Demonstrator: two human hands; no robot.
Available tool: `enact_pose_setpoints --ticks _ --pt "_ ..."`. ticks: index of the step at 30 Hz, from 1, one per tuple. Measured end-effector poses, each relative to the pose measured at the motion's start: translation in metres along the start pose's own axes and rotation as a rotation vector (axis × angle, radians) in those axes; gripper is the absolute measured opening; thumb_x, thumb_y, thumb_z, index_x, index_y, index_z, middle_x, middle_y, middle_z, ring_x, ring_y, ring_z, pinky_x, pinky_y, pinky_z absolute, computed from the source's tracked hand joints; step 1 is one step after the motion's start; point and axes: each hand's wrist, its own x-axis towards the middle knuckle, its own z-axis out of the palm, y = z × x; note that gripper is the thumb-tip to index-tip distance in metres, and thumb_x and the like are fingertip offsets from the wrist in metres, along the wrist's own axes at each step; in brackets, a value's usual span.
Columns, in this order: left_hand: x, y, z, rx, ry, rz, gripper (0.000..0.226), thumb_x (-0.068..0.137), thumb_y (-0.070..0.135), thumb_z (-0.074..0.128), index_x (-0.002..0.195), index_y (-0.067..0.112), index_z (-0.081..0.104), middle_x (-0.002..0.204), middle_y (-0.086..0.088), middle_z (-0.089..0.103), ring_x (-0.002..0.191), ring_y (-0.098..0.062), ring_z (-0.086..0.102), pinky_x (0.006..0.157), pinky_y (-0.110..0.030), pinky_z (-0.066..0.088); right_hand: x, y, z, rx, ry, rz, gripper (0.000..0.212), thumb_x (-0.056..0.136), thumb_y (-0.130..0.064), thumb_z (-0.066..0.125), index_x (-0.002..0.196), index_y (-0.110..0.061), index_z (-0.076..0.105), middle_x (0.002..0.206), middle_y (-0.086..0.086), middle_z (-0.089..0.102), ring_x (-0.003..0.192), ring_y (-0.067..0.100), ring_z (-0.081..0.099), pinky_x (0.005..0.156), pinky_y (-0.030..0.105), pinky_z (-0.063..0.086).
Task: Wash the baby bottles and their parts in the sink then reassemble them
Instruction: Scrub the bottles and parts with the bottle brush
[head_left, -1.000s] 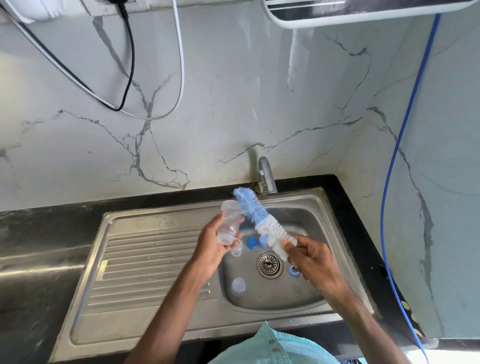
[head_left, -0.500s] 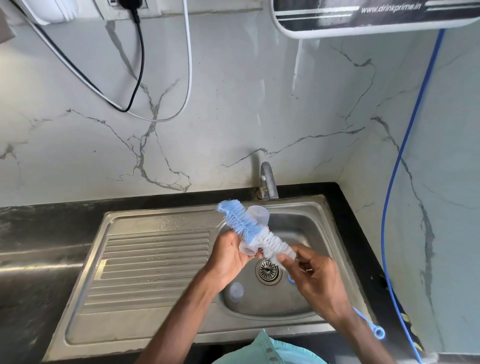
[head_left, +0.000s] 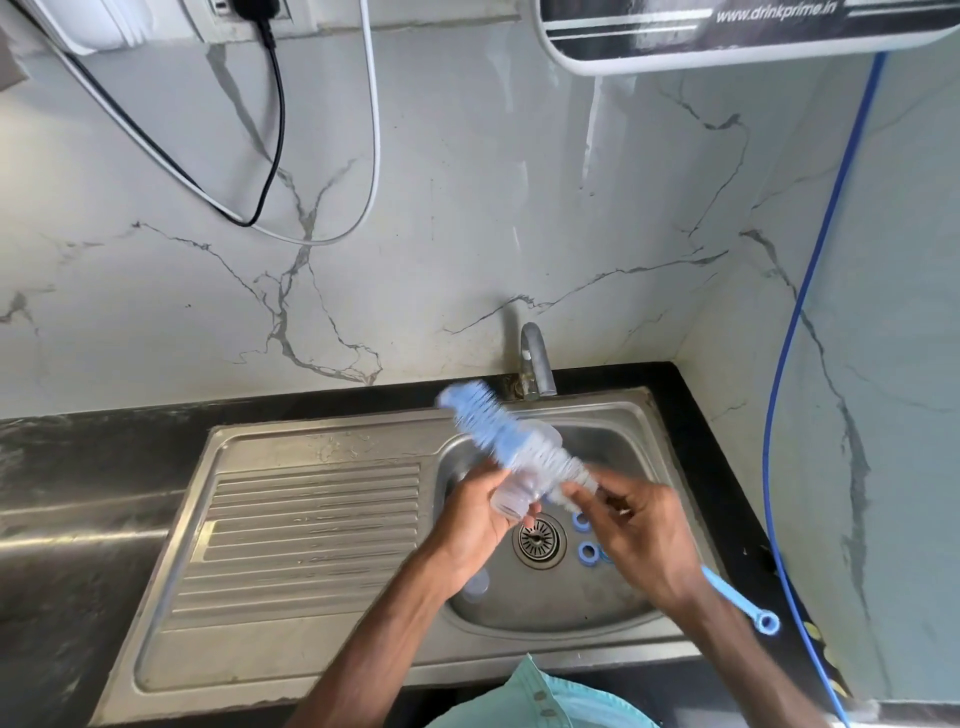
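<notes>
clear plastic bottle (head_left: 515, 505) is held over the steel sink (head_left: 543, 610) by the left grip (head_left: 475, 522), fingers curled round it. right grip (head_left: 641, 538) clasps the blue brush (head_left: 477, 411) (blurred), bristles crossing the bottle.

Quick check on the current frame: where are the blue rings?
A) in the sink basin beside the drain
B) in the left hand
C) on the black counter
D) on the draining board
A: the blue rings lie in the sink basin just right of the drain; the left hand holds the clear bottle, the right hand the brush.
</notes>
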Motion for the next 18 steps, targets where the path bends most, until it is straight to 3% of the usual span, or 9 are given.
enact_pose_setpoints --ticks 3,6,9,13,15,18 --pt "0.003 0.007 0.002 -0.023 -0.014 0.001 0.052 0.092 0.031 0.052 0.138 0.006 0.059 0.134 -0.025 0.064 0.111 -0.031 0.066 0.083 -0.042 0.053 -0.016 -0.005 0.011 0.034 -0.074 -0.034 0.033 0.100 -0.033 0.071 0.068 -0.028 0.062 0.055 0.001 0.041 0.052 0.002 0.030 0.048 0.028 0.028" --pt "0.000 0.007 0.005 -0.102 -0.069 -0.021 0.033 0.096 0.026 0.057 0.123 0.010 0.069 0.117 -0.030 0.064 0.085 -0.031 0.061 0.063 -0.033 0.049 0.001 0.007 0.000 0.095 0.027 0.053 0.016 0.097 -0.034 0.072 0.088 -0.023 0.079 0.053 0.000 0.048 0.048 0.009 0.034 0.043 0.029 0.031" --pt "-0.002 0.000 0.004 -0.113 -0.108 -0.044 0.035 0.107 0.025 0.045 0.130 0.014 0.069 0.116 -0.025 0.066 0.077 -0.027 0.058 0.061 -0.031 0.046 0.020 0.024 -0.010 0.055 0.163 0.132 0.031 0.098 -0.042 0.069 0.090 -0.013 0.077 0.058 0.016 0.053 0.048 0.021 0.036 0.041 0.043 0.035" --pt "-0.001 0.011 0.008 -0.138 -0.080 -0.063 0.027 0.100 0.023 0.053 0.102 0.014 0.079 0.112 -0.019 0.068 0.075 -0.023 0.063 0.057 -0.028 0.046 -0.005 0.011 0.009 -0.010 0.026 -0.019 0.036 0.101 -0.040 0.068 0.075 -0.015 0.070 0.053 0.002 0.044 0.049 0.004 0.033 0.045 0.028 0.030" --pt "0.000 0.015 0.008 -0.114 -0.078 -0.047 0.024 0.101 0.017 0.046 0.105 0.008 0.068 0.117 -0.013 0.071 0.074 -0.018 0.064 0.055 -0.027 0.046 -0.016 0.005 0.015 -0.026 -0.045 -0.052 0.038 0.100 -0.039 0.069 0.069 -0.017 0.065 0.052 -0.003 0.041 0.048 0.004 0.032 0.047 0.023 0.027" --pt "0.001 0.011 0.006 -0.100 -0.027 -0.065 0.029 0.103 0.020 0.045 0.118 0.001 0.061 0.105 -0.021 0.068 0.069 -0.023 0.061 0.055 -0.029 0.043 0.002 0.014 0.005 0.026 0.086 0.042 0.033 0.100 -0.039 0.068 0.080 -0.014 0.075 0.051 0.001 0.047 0.048 0.005 0.032 0.042 0.031 0.029"
